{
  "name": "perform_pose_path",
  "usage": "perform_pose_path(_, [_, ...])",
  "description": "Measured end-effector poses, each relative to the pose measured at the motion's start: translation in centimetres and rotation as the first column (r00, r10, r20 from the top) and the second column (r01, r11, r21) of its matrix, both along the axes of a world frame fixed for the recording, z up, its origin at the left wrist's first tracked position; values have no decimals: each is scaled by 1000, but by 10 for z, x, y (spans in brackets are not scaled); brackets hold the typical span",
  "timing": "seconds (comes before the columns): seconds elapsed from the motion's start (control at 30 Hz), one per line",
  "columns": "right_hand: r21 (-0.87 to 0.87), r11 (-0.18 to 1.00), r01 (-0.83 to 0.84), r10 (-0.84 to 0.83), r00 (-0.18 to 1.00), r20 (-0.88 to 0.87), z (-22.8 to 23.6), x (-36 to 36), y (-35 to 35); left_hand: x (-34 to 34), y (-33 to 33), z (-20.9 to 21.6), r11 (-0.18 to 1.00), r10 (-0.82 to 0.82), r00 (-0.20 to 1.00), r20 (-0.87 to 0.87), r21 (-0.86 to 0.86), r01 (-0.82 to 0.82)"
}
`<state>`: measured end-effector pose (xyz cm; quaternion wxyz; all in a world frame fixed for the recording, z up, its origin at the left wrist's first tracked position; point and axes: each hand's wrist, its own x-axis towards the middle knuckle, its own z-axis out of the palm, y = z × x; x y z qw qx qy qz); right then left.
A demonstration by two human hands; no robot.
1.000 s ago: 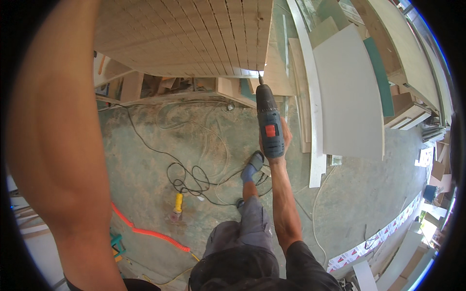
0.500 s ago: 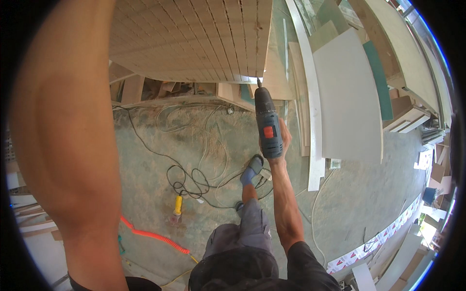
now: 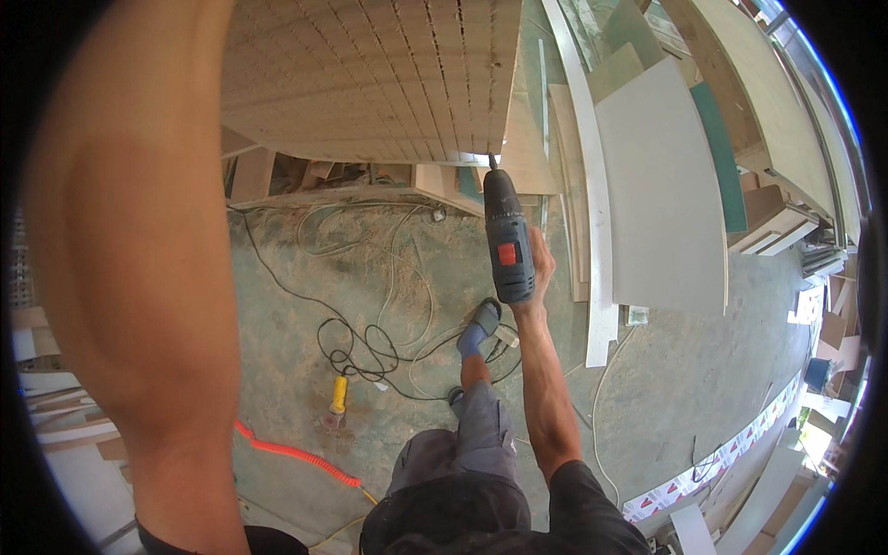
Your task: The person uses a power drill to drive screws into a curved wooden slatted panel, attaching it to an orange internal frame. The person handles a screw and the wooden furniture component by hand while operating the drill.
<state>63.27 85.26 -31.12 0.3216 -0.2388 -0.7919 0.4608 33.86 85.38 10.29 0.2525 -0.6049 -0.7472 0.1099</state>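
My right hand (image 3: 539, 265) is wrapped round the grip of a dark grey cordless drill (image 3: 507, 213) with a red switch on its top. The drill points away from me, its bit meeting the near edge of a raised stack of wooden boards (image 3: 370, 79) close to the right corner. Dark lines run across the stack's upper face. A strip of bright metal shows under that corner, beside the bit. My left arm (image 3: 139, 250) reaches up along the left side, large and near. Its hand lies beyond the upper edge of the picture, so its fingers are hidden.
A tangled black cable (image 3: 356, 342) and a yellow-bodied angle grinder (image 3: 338, 398) lie on the dusty floor near my feet. An orange coiled hose (image 3: 296, 451) runs at lower left. White and green panels (image 3: 661, 185) and long strips lean at right.
The drill has tipped very slightly to the left, its bit still at the stack's edge. My left arm and the boards have shifted a little to the right in the picture.
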Motion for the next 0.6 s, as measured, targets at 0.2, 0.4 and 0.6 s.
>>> perform_pose_path(0.2, [28, 1000, 2, -2, 1000, -1, -6, 0, -1, -2, 5, 1, 1000, -2, 1000, -11, -13, 1])
perform_pose_path(0.4, [49, 999, -19, 20, 1000, -9, 8, -5, 3, -6, 4, 23, 999, -4, 997, -82, -47, 0])
perform_pose_path(0.6, [63, 998, -5, 3, 1000, 30, 11, 0, 8, 9, 16, 47, 992, -78, 987, -144, -114, 62])
